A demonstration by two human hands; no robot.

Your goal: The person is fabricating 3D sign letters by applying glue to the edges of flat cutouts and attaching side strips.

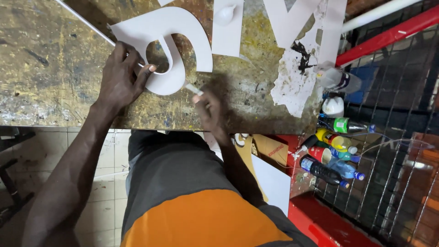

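A white curved cut-out shape (176,32), like a large letter, lies on the stained, paint-marked worktable (50,68). My left hand (121,77) presses flat on its lower left part, fingers spread across the white board. My right hand (210,110) is blurred and grips a small pale tool (194,89), its tip touching the lower edge of the shape. What kind of tool it is cannot be made out.
More white cut-out pieces (228,27) and a torn white sheet (292,82) lie further along the table. Several plastic bottles (340,137) stand in a red metal frame (388,32) at the right. A tiled floor (100,183) shows below the table edge.
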